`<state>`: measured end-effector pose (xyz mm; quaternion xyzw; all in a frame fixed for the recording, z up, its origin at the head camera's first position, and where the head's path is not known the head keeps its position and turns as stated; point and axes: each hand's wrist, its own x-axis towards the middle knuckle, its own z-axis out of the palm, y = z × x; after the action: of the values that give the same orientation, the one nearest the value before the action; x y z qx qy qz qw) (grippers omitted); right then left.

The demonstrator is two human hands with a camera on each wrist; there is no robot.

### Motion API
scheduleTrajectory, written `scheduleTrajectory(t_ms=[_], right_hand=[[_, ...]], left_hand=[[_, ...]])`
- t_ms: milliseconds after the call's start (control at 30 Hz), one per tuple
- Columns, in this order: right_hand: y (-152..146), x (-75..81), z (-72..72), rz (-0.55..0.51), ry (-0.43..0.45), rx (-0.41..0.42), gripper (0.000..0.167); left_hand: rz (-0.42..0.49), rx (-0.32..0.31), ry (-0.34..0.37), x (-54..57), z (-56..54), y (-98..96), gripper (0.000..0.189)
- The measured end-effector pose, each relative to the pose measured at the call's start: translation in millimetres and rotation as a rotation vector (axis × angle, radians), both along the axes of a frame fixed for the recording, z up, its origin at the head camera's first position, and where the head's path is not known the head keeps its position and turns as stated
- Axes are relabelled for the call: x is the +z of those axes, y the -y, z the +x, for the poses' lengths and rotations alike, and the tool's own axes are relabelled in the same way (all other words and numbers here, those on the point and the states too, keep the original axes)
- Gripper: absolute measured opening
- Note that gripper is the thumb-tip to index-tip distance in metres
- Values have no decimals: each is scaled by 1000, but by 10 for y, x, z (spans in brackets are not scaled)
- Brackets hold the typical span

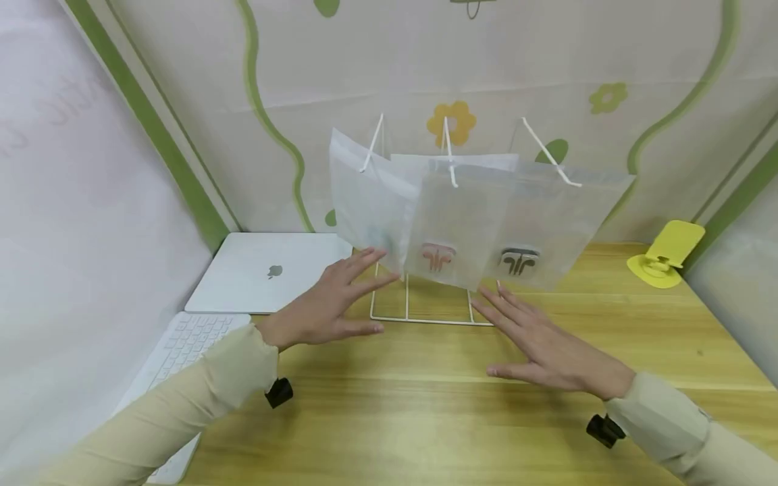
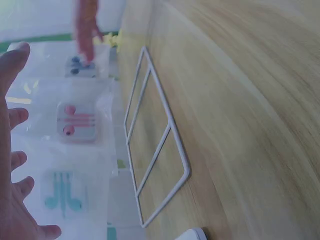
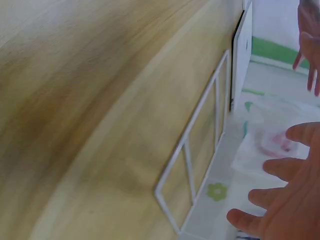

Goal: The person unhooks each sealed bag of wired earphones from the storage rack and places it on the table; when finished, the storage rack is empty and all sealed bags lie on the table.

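Three translucent plastic bags hang side by side from the white hooks (image 1: 448,145) of a wire display rack (image 1: 431,321). Inside the middle bag (image 1: 464,209) is a case of pink earphones (image 1: 437,258); the right bag (image 1: 559,209) holds black earphones (image 1: 518,262). Teal earphones (image 2: 62,192) show in the left bag (image 1: 371,192). My left hand (image 1: 325,300), fingers spread, reaches to the left bag's lower edge, holding nothing. Below the right bag, my right hand (image 1: 541,344) extends its straight fingers near the rack's base, also holding nothing.
A silver laptop (image 1: 243,270), closed, lies at the back left of the wooden table (image 1: 413,418). In front of it is a white keyboard (image 1: 188,344), partly behind my left sleeve. A yellow folding stand (image 1: 668,253) stands at the back right. Printed fabric (image 1: 377,61) walls the sides and back.
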<state>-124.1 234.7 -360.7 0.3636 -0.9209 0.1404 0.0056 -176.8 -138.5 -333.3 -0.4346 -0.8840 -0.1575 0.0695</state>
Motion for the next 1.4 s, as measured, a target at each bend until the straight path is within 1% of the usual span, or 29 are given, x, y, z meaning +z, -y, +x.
scheduleTrajectory(t_ms=[67,133,233,300,367,400,500,633,733,800,867,933,967,1033,1133,1200,1333,1400], right_hand=[[-40,-101,-48,-6,53,-38,90],[-93,-213,-131,-4,92,-76,87],[-181,-369,-304,3,140,-144,88],[-239,-450,-429,12,153,-179,89],[-290,-516,-543,25,153,-209,91],[-313,-546,-591,34,149,-221,92],[-378,-619,-707,62,131,-247,94],[-407,-674,-783,64,117,-263,93],[-388,-681,-798,53,117,-265,91],[-366,-679,-803,50,127,-270,91],[-345,-675,-810,55,132,-274,90],[-329,-671,-818,60,136,-276,90],[-325,-670,-819,62,141,-280,90],[-316,-667,-822,66,146,-282,90],[-307,-669,-835,68,148,-277,89],[-300,-669,-839,65,151,-275,89],[-296,-676,-851,63,149,-269,89],[-297,-672,-854,67,146,-267,89]], left_hand=[[107,58,50,-22,-85,58,72],[240,150,127,-49,-195,123,66],[477,318,285,-77,-387,231,59],[615,417,393,-88,-518,293,61],[725,474,488,-88,-641,319,66],[758,490,521,-84,-696,317,70],[829,500,589,-64,-844,245,80],[879,479,610,-33,-983,141,87],[907,487,612,-31,-1034,113,85],[922,497,602,-45,-1032,114,80],[945,499,580,-72,-1020,121,68],[988,478,571,-109,-1013,130,55],[1010,458,585,-126,-1007,136,51],[1046,412,633,-162,-1000,153,44],[1062,367,719,-210,-972,164,40],[1047,365,739,-233,-951,157,38],[1045,390,712,-252,-909,117,35],[1061,394,702,-245,-886,96,34]])
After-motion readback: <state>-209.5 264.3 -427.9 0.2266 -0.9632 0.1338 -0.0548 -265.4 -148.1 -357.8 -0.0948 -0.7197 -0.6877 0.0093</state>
